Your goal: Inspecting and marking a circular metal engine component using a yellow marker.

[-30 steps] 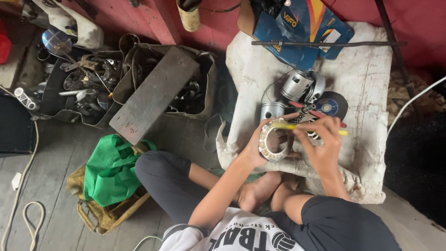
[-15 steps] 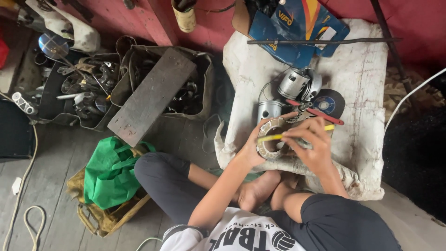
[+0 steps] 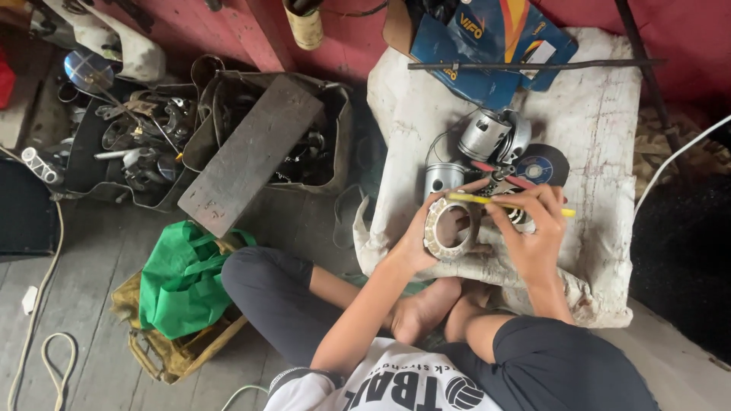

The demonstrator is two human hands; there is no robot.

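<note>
We are sitting cross-legged on a grey plank floor, knees in dark trousers, bare feet tucked in front of us against the edge of a dirty white cloth (image 3: 609,129) that is covering a low bench. Our left hand (image 3: 415,240) is closing around a metal ring (image 3: 449,228), a toothed stator-like part, and is holding it just above the near edge of the cloth, fingers clamped on its rim. Our right hand (image 3: 533,232) is pinching a yellow tool (image 3: 506,202), thin as a pencil, and is laying it across the top of the ring, so tool and ring are touching or nearly so. Just beyond our hands, a small grey cylinder (image 3: 443,180) is standing on the cloth, with a larger silver cylinder (image 3: 485,135) behind it and a dark disc (image 3: 542,166) with a blue centre lying to its right. Farther back, a blue box (image 3: 487,46) is resting against the red wall (image 3: 685,38), and a dark rod (image 3: 533,65) is lying across it. To our left, a green bag (image 3: 183,278) is slumping on the floor beside our knee. Beyond it, a grey slab (image 3: 251,152) is leaning across a tray (image 3: 339,137) of metal parts, and a second tray (image 3: 84,152) full of tools is sitting further left, near a round mirror (image 3: 82,67)
</note>
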